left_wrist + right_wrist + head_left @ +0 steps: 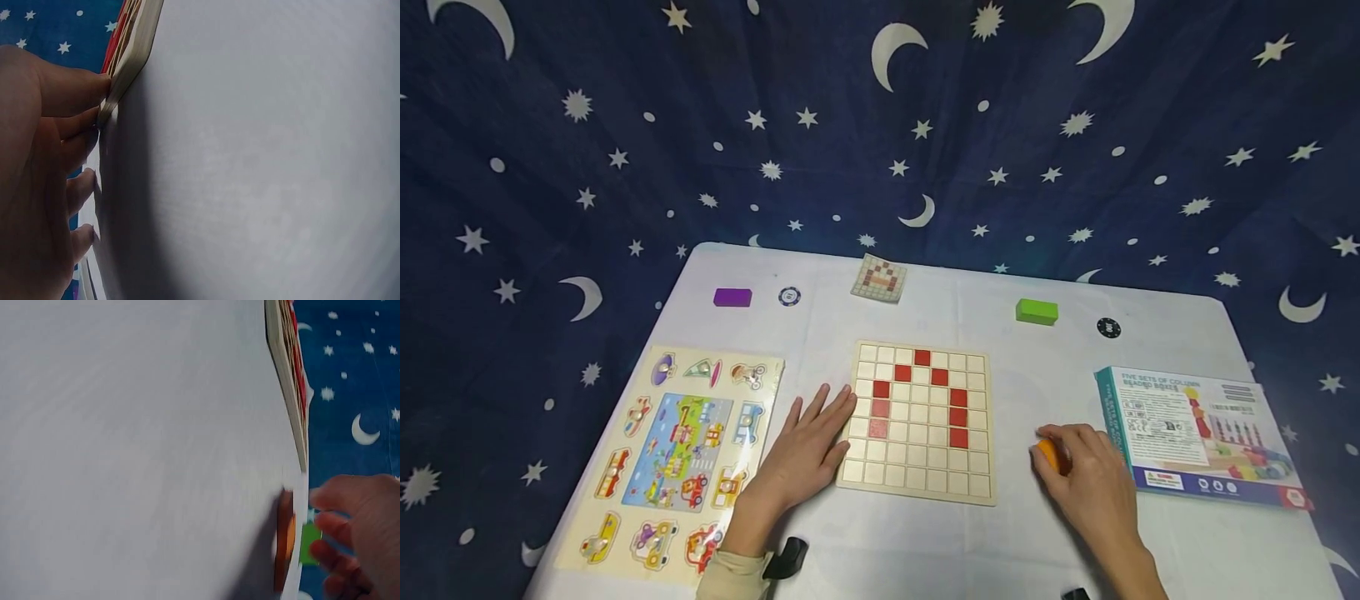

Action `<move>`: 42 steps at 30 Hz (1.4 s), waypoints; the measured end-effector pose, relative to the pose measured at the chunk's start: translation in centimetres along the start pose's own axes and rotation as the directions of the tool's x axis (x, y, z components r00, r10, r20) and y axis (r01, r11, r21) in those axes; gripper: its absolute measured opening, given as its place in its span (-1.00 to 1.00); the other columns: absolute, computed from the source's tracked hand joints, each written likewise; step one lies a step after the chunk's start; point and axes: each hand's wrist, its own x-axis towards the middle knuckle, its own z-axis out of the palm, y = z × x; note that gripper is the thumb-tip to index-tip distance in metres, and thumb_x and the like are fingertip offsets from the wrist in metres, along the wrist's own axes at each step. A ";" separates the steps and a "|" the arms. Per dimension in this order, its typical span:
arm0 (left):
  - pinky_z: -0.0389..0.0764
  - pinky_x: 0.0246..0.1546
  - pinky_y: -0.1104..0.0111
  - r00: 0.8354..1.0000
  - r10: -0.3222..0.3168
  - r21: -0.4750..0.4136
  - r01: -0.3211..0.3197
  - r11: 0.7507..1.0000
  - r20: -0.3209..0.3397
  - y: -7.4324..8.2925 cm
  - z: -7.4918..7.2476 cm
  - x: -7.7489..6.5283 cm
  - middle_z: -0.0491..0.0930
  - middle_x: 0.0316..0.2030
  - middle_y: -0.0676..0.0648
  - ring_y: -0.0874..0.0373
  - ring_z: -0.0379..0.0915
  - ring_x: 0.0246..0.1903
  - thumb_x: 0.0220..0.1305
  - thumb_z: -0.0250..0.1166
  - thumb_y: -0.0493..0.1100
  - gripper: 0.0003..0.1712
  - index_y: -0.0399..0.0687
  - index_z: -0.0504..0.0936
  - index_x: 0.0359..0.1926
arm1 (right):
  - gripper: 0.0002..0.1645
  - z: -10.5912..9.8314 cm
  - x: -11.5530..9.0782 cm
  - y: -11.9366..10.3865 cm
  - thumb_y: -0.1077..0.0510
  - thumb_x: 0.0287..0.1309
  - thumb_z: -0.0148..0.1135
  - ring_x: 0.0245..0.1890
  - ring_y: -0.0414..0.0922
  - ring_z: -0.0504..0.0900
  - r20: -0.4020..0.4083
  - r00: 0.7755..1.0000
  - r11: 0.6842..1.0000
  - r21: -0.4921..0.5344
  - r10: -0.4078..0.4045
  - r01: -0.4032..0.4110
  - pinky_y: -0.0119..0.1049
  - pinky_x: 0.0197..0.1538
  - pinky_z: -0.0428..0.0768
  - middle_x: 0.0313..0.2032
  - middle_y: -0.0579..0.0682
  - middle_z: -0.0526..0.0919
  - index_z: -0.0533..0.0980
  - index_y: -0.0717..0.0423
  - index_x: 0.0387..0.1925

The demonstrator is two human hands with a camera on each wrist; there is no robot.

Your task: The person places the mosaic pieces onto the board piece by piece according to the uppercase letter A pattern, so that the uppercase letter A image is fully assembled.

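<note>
A square wooden grid board (917,492) lies mid-table, with several red squares in an arch-like pattern. My left hand (803,458) rests beside its left edge, fingers extended and fingertips right at the rim; the left wrist view has the thumb against the board's side (134,59). To the right of the board, my right hand (1090,479) is over a small orange piece (1048,452), thumb and fingers curved around it. From the right wrist, the orange-brown piece (285,540) lies on the table, with a gap between it and the bent fingers (334,528).
A vehicle-picture puzzle board (643,367) lies at left, a flat printed box (1210,437) at right. Along the back are a purple block (732,297), a patterned card (878,278), a green block (1037,312), a white-blue chip (789,297) and a black chip (1108,327).
</note>
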 end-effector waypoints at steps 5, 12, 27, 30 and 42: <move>0.04 0.68 -0.24 1.000 -0.006 -0.002 0.006 1.000 0.001 0.0 0.0 0.0 0.27 0.65 -0.04 -0.16 0.02 0.70 0.55 0.18 -0.07 -0.29 -0.04 0.29 0.64 | -0.52 -0.6 -0.5 1.1 -0.03 -0.08 0.68 -0.33 0.09 0.63 0.027 0.999 0.997 -0.063 0.044 -0.042 -0.06 -0.33 0.53 -0.29 0.13 0.78 0.77 0.14 -0.14; 0.03 0.68 -0.24 1.000 -0.004 -0.003 0.004 1.000 0.006 0.0 0.0 0.0 0.26 0.65 -0.03 -0.17 0.02 0.70 0.56 0.17 -0.07 -0.29 -0.04 0.30 0.64 | -0.59 -0.6 -0.2 1.1 0.05 -0.09 0.68 -0.38 0.07 0.65 0.039 0.999 0.998 -0.063 0.032 -0.030 -0.09 -0.37 0.55 -0.34 0.12 0.79 0.78 0.15 -0.19; 0.05 0.66 -0.27 1.000 0.007 -0.022 -0.008 1.000 -0.008 0.0 0.1 0.0 0.27 0.64 -0.04 -0.20 0.05 0.69 0.54 0.19 -0.07 -0.29 -0.04 0.31 0.63 | -0.64 3.4 4.4 -6.2 -0.01 -0.01 0.62 -0.30 -0.07 0.66 0.096 0.973 0.976 0.083 -0.211 0.203 -0.18 -0.27 0.58 -0.29 -0.03 0.80 0.79 0.09 -0.20; 0.09 0.63 -0.31 0.999 0.029 -0.046 -0.031 0.998 -0.045 -0.2 0.3 -0.1 0.30 0.63 -0.05 -0.23 0.10 0.67 0.53 0.18 -0.07 -0.29 -0.03 0.33 0.63 | -0.68 4.7 5.2 -8.5 -0.02 0.01 0.60 -0.31 -0.13 0.61 0.109 0.951 0.953 0.125 -0.290 0.276 -0.23 -0.26 0.59 -0.29 -0.08 0.79 0.78 0.04 -0.21; 0.04 0.67 -0.26 1.000 -0.012 -0.013 0.012 1.000 0.010 0.0 0.1 0.1 0.26 0.65 -0.02 -0.18 0.03 0.70 0.56 0.17 -0.06 -0.29 -0.03 0.30 0.64 | -0.70 7.5 6.2 -12.7 -0.05 0.12 0.61 -0.17 -0.14 0.67 0.186 0.902 0.920 0.128 -0.389 0.370 -0.23 -0.14 0.69 -0.20 -0.15 0.77 0.82 -0.08 -0.11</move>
